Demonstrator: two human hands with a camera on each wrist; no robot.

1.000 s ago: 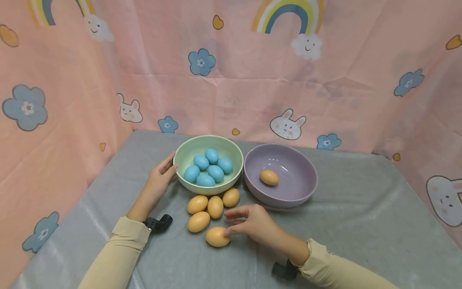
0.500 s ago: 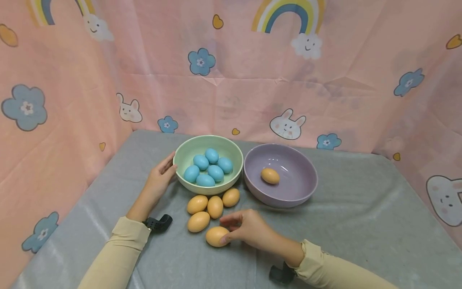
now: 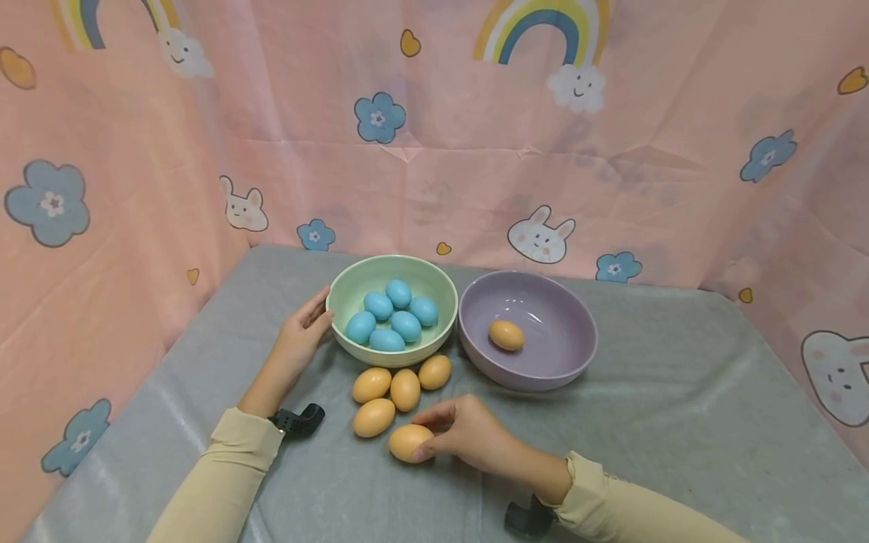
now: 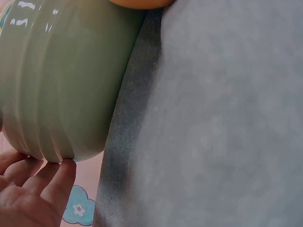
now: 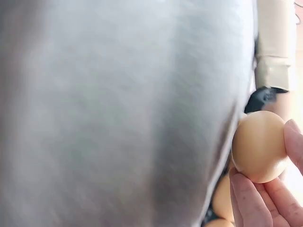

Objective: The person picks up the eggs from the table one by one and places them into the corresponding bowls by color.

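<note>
My right hand [image 3: 475,434] pinches an orange egg [image 3: 407,443] near the front of the table. In the right wrist view the thumb [image 5: 294,142] presses one side of the egg [image 5: 259,146] and the fingers support it from the other. My left hand [image 3: 302,332] rests against the left side of a green bowl [image 3: 356,286] holding several blue eggs [image 3: 405,326]. Straight fingertips touch the outer wall of the green bowl [image 4: 80,85] in the left wrist view. Several more orange eggs [image 3: 373,417] lie on the cloth in front of that bowl.
A purple bowl [image 3: 557,332] with one orange egg [image 3: 506,335] inside stands right beside the green one. Grey cloth [image 3: 679,407] covers the table. Behind it hangs a pink printed curtain [image 3: 462,188].
My right hand has come down and left over the nearest orange egg and now pinches it. The egg in the purple bowl has rocked slightly. My left hand stays put.
</note>
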